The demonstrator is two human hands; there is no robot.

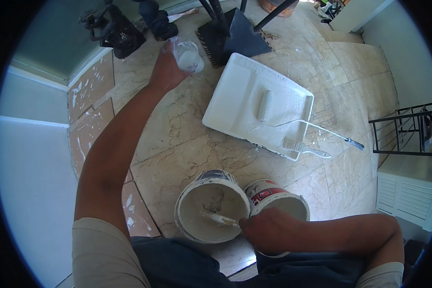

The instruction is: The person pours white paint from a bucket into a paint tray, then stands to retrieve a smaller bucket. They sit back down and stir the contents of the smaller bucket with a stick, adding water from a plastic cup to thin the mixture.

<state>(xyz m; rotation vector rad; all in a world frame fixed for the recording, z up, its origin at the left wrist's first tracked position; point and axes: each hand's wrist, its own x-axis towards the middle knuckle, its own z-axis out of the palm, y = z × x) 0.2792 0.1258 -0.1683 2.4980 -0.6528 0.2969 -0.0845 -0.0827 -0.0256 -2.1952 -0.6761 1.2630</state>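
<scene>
Gripping a stir stick [222, 220], right hand [266, 230] fingers closed around its upper end; the stick's lower end sits inside the large white bucket [211, 205], which is smeared with white paint on its inner wall and bottom. Right hand rests over the rim between that bucket and a smaller paint pail [278, 198] with a red and white label, just beside it on the right and touching or nearly touching it. Right forearm partly covers the smaller pail's near rim.

Left hand [167, 67] is stretched far out ahead, fingers wrapped around a clear plastic cup [188, 55] with white liquid or paint in it, cup tilted, mouth towards the right. The cup is held in the air above the floor, well apart from the buckets.

Right of the cup: white paint tray [240, 86] on the marble-tile floor [177, 139], a paint roller [264, 104] lying in it, handle running out over the tray's right corner. A paintbrush [302, 149] rests at the tray's near corner. Dark ladder or stand feet [235, 33] behind the tray. Dark figurine-like objects [117, 31] near the wall at upper left. Black wire rack [408, 129] and a white louvred cabinet [408, 192] on the right.
</scene>
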